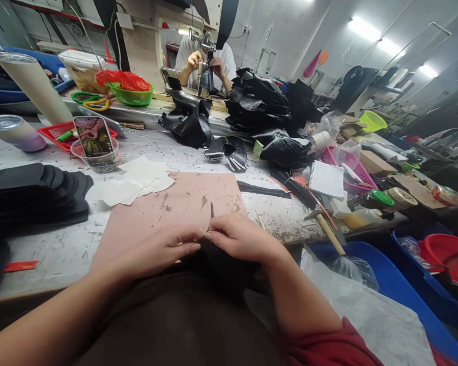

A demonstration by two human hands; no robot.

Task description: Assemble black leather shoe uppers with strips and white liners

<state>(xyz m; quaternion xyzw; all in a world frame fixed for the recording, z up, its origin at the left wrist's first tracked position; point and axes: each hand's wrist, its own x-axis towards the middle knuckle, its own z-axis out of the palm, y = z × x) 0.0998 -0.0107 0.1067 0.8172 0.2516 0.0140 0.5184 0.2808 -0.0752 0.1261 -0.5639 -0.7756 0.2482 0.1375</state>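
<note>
Both of my hands meet at the front edge of a pink board [175,198]. My left hand [171,245] pinches the edge of a dark piece of material [225,267] between thumb and fingers. Close against it, my right hand [232,235] grips the same dark piece, and a narrow dark strip stands up above its fingers. The rest of the piece hangs down toward my lap. White paper-like pieces [137,183] overlap the board's back left corner. A stack of black pieces [38,195] lies at the left.
A phone [95,142] leans in a clear tub. Black leather pieces [255,107] are heaped at the back, beside a person [221,61] at a sewing machine. A hammer [330,234] lies at the right edge, above a blue bin [397,290].
</note>
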